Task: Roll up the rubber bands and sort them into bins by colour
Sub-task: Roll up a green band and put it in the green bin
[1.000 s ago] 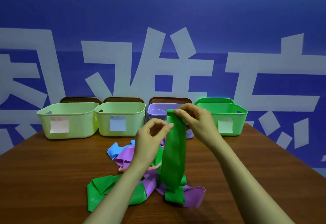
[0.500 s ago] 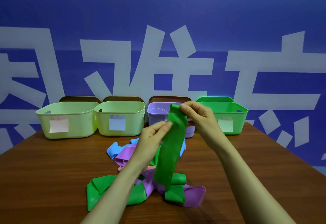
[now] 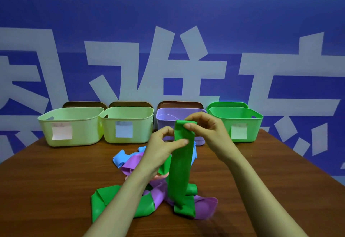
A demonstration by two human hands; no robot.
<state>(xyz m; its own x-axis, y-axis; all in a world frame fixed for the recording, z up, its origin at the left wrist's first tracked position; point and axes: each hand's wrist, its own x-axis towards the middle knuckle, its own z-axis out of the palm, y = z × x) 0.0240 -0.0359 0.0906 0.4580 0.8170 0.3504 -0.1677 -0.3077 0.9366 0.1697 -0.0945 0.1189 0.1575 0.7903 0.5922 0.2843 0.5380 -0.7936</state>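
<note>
A wide green rubber band hangs upright above the table's middle. My right hand pinches its top edge, and my left hand grips its left side just below. Its lower end rests on a pile of loose bands: a second green band, purple bands and a blue band. Along the back stand a green bin, a purple bin partly hidden by my hands, and two pale yellow-green bins.
Each bin carries a paper label on its front. Brown lids lean behind three bins, a green lid behind the green one. The wooden table ends at a blue wall with large white characters.
The hanging green band has sunk a little, so its lower end lies folded on the pile again. My left thumb now presses on the band's left side.
</note>
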